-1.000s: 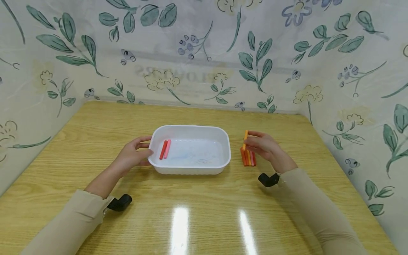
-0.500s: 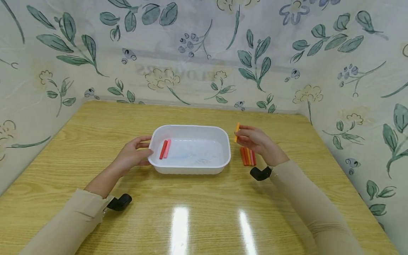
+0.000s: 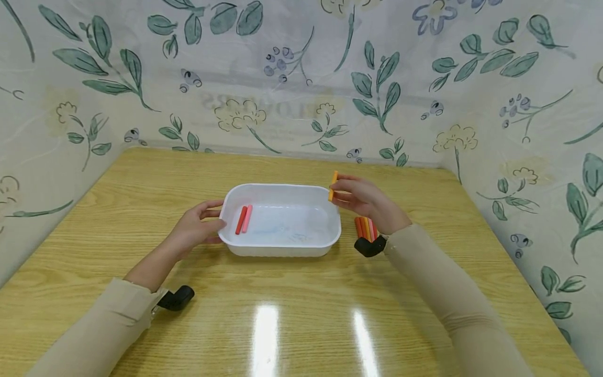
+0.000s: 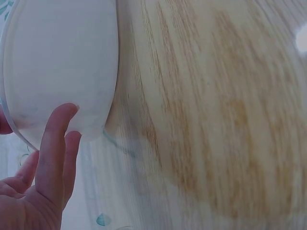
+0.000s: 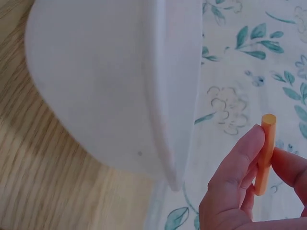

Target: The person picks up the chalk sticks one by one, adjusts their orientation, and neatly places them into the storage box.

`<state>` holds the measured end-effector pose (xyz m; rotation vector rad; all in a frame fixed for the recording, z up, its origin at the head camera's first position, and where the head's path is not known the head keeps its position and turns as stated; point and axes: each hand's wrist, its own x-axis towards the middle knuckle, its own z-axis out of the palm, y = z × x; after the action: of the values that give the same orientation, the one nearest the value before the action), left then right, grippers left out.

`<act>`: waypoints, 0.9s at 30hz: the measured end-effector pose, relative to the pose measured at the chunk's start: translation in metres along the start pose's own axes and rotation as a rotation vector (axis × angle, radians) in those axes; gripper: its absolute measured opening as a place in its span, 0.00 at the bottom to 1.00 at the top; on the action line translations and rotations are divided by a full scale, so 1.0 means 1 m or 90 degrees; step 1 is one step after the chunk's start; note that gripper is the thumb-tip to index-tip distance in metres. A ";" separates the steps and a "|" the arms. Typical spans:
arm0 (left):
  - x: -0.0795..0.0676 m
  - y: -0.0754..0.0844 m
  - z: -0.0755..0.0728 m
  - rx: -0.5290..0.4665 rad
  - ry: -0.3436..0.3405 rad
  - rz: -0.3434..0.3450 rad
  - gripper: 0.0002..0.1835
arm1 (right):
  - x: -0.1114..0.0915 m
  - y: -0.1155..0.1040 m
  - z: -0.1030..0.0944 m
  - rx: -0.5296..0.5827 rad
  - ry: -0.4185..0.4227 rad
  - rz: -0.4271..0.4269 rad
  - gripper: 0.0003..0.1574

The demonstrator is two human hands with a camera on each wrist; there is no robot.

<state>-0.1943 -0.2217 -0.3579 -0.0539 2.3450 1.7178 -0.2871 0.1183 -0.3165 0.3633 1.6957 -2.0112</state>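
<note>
A white plastic tub point(image 3: 282, 251) stands on the table, with a red crayon point(image 3: 241, 220) and a pink crayon point(image 3: 247, 219) side by side near its left end. My left hand point(image 3: 198, 225) holds the tub's left end, thumb at the rim and fingers along the outer wall point(image 4: 62, 62). Between thumb and fingertips my right hand point(image 3: 369, 201) pinches an orange crayon point(image 5: 267, 151). The crayon is nearly upright and overlaps the tub's right back corner in the head view. Several crayons point(image 3: 360, 228) in reds, orange and pink lie in a row under my right wrist.
The wood-grain table point(image 3: 198, 340) reaches back to a flower-printed cloth point(image 3: 301, 78) that also rises at both sides. A black camera mount point(image 3: 369, 246) sits under the right wrist, another black mount point(image 3: 176, 298) under the left.
My right hand has moved left and a little farther back with the orange crayon, from over the row of crayons to the tub's right rim. My left hand and the tub have stayed put.
</note>
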 end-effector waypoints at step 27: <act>0.013 0.001 -0.012 0.000 -0.017 0.009 0.33 | 0.033 -0.011 0.086 0.044 -0.079 0.080 0.12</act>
<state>-0.2091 -0.2313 -0.3563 -0.0145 2.3318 1.7150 -0.3118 0.0299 -0.3064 0.3508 1.4942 -1.9624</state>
